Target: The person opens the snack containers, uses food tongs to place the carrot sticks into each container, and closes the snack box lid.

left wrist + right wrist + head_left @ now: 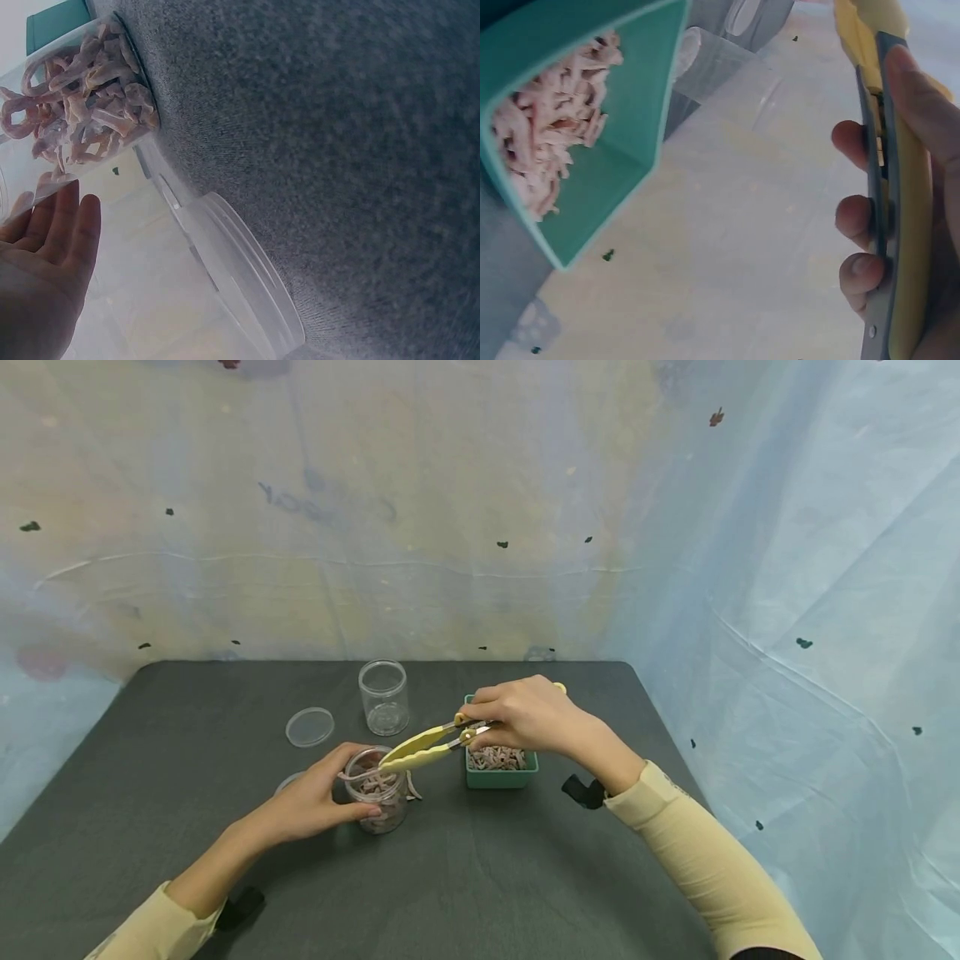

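My left hand (326,793) holds a clear plastic jar (386,814) by its side, thumb in front and fingers behind. Pinkish-grey strips (82,105), like raw meat, fill its lower part. My right hand (532,714) grips yellow-tipped kitchen tongs (420,750), whose tips are over the jar's mouth. One pale strip lies across the rim by the tips; another pale piece (413,787) shows at the jar's right side. Whether the tongs pinch a strip I cannot tell. Below the right hand stands a green square tub (501,778) with more strips (555,127).
An open clear jar (385,697) stands behind the held one. A clear round lid (310,727) lies to its left, and another lid (288,781) is partly hidden behind my left hand. The dark table (480,877) ends at a plastic sheet (450,510).
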The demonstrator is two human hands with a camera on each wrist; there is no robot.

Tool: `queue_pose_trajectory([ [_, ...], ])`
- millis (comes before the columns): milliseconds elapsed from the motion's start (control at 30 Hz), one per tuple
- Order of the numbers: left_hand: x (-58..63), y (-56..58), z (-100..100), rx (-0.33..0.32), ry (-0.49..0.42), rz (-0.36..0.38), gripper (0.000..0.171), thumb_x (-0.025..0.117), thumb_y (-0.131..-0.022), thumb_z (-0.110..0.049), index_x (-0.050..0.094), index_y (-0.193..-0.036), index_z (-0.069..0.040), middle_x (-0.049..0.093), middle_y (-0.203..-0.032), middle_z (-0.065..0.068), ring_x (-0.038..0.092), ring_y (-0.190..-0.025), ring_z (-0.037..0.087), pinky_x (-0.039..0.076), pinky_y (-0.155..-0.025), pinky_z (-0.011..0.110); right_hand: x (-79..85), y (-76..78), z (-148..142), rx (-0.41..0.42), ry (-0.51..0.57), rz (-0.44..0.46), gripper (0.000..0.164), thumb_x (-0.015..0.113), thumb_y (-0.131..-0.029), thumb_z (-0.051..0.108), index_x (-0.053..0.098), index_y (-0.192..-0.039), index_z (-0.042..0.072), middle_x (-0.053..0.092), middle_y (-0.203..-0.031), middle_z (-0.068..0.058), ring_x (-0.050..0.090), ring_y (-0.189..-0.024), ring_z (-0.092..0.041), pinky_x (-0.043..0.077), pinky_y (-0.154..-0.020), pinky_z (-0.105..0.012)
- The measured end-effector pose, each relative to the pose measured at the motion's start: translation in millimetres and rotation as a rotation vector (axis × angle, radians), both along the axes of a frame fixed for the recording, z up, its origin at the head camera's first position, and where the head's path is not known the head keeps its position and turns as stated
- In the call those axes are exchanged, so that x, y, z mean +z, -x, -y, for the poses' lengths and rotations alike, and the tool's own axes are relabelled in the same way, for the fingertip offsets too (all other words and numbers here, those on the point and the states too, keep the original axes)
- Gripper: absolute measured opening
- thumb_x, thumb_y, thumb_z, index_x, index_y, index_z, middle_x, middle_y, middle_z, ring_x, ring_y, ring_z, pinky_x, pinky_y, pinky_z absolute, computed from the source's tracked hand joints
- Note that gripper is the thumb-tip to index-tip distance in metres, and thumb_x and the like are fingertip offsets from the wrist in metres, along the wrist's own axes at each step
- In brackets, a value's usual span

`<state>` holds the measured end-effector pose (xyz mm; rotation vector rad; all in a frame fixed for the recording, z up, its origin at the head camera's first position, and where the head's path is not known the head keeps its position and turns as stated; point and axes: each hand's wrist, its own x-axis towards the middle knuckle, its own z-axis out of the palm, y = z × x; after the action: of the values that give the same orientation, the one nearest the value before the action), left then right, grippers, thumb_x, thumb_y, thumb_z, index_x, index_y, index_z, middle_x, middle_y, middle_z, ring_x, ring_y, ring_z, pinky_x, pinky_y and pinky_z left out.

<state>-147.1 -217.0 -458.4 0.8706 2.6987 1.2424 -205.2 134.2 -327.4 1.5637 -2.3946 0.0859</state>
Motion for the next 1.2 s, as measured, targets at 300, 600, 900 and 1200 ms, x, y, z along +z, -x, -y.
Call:
queue_pose_trajectory([
  [300,-1.7,1.5,0.0,0.002,-0.017,0.017,0.072,0.085,-0.088,-0.041,0.048,-0.147,-0.022,0.057,-0.135,-0.001,0.059,-0.122,0.023,0.052,-0.096,0.052,9.1,0.1,12.8,-0.011,-0.08,-0.017,0.04,0.081,-0.089,0.047,0.074,-0.12,0.022,0.065,-0.096,0.008,0.058,-0.064,-0.006,0.046,-0.05,-0.026],
  [600,-0.5,1.3,-0.7,-0.005,-0.023,0.028,0.071,0.085,-0.088,-0.041,0.049,-0.146,-0.021,0.057,-0.133,-0.001,0.06,-0.118,0.019,0.054,-0.095,0.042,2.2,0.0,13.0,-0.001,-0.051,-0.023,0.042,0.081,-0.089,0.049,0.075,-0.12,0.021,0.066,-0.096,0.008,0.06,-0.065,-0.005,0.046,-0.051,-0.025],
  [900,-0.1,1.0,0.0,0.007,-0.014,0.02,0.072,0.086,-0.087,-0.04,0.049,-0.144,-0.017,0.058,-0.13,-0.001,0.061,-0.115,0.018,0.054,-0.092,0.042,-9.2,0.1,22.9,0.016,-0.004,-0.029,0.041,0.077,-0.091,0.051,0.074,-0.12,0.022,0.068,-0.102,0.008,0.063,-0.071,-0.004,0.049,-0.054,-0.025],
  [1200,-0.6,2.0,0.2,-0.01,-0.025,0.022,0.071,0.085,-0.088,-0.04,0.048,-0.144,-0.016,0.058,-0.129,0.0,0.061,-0.113,0.018,0.055,-0.09,0.039,-14.5,0.0,34.0,-0.013,-0.049,-0.025,0.04,0.076,-0.092,0.051,0.075,-0.121,0.022,0.069,-0.102,0.009,0.065,-0.072,-0.004,0.049,-0.053,-0.024],
])
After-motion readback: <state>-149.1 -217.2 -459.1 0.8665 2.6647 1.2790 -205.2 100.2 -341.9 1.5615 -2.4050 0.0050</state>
